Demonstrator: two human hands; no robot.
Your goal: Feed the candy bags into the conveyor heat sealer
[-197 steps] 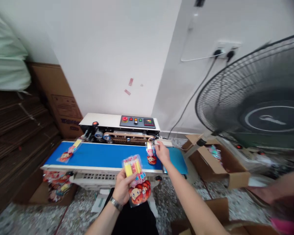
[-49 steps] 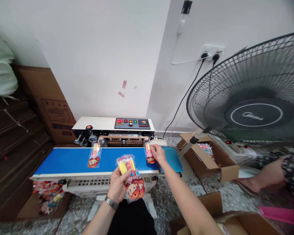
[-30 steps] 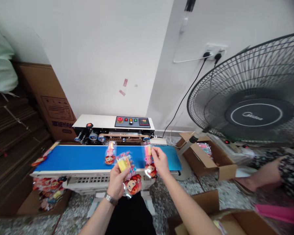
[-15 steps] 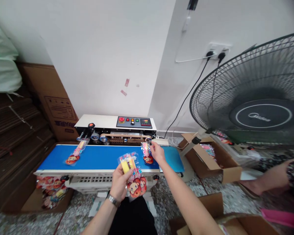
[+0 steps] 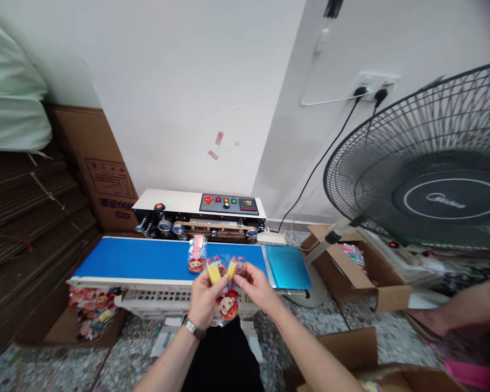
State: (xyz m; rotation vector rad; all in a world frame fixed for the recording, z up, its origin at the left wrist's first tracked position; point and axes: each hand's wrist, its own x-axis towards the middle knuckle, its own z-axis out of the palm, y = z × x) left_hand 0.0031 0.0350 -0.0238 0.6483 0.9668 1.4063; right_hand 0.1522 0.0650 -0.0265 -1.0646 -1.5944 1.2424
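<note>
My left hand [image 5: 203, 300] is closed around a few clear packets [image 5: 227, 306], each with a yellow piece inside and a printed cartoon face at the bottom. Close beside it, my right hand [image 5: 255, 287] pinches the upper part of a packet from this bunch. Both hands are over the front edge of the blue conveyor belt [image 5: 134, 258]. Another such packet [image 5: 196, 256] lies on the belt, its top edge at the rollers of the band sealing machine [image 5: 171, 200]. The fingers hide part of the held packets.
A fan [image 5: 424, 179] stands at right, near an open carton [image 5: 353, 269]. Below the belt's left end, a box [image 5: 61, 326] holds packets. Another carton [image 5: 347, 345] is at lower right. A person's foot [image 5: 427, 322] shows at the right.
The packet by my right hand was released and has travelled left along the belt. The packet at the belt's left end is gone from view. My right hand moved to the bunch in my left.
</note>
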